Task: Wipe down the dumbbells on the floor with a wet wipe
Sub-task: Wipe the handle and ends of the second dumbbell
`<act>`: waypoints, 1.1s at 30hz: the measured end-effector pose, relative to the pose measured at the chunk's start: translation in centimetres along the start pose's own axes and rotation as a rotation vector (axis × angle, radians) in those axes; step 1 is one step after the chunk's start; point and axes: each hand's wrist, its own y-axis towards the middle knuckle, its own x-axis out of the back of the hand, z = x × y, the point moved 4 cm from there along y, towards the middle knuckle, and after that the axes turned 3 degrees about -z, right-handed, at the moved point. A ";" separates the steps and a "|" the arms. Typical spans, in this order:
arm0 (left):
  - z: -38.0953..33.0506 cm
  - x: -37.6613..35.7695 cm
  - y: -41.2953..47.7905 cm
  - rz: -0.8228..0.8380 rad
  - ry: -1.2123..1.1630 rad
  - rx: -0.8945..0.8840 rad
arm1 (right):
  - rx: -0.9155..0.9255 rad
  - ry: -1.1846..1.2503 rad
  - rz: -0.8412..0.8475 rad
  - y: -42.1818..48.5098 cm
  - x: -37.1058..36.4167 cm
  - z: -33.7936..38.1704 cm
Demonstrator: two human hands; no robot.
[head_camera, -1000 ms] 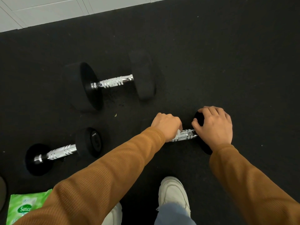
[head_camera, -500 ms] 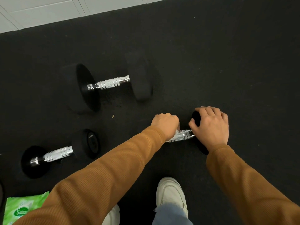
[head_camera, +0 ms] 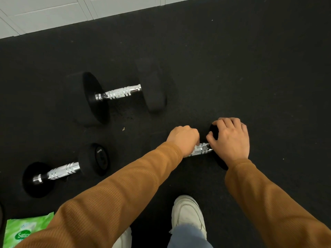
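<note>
Wiping along the handle (head_camera: 202,149) of the nearest dumbbell (head_camera: 217,158), my left hand (head_camera: 184,139) is clenched round it, presumably with the wipe; my right hand (head_camera: 231,138) clasps the right-hand weight. Its bar runs left-right on the floor (head_camera: 250,68).

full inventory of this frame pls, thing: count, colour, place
large dumbbell: 1, black heads, chrome handle, far left of centre on the floor
small dumbbell: 1, black heads, chrome handle, near left on the floor
held dumbbell: 1, black head, chrome handle, centre right under both hands
wet wipe pack: 1, green, bottom left corner, partly cut off
floor: 1, black, fills most of the view
wall: 1, white panels, top left
shoe: 1 fully visible, white, bottom centre
left hand: 1, closed on the handle
right hand: 1, over the right head
sleeves: 2, brown
</note>
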 end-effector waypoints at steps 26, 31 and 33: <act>-0.3 -0.9 -0.6 -0.053 0.012 -0.075 | 0.055 0.056 -0.067 -0.2 -0.3 0.0; 0.3 -0.8 -0.5 -0.005 -0.013 -0.012 | 0.042 0.069 -0.067 -0.2 -0.3 -0.1; 0.3 -0.6 -0.6 -0.001 0.007 -0.007 | 0.039 0.075 -0.069 -0.2 -0.3 -0.1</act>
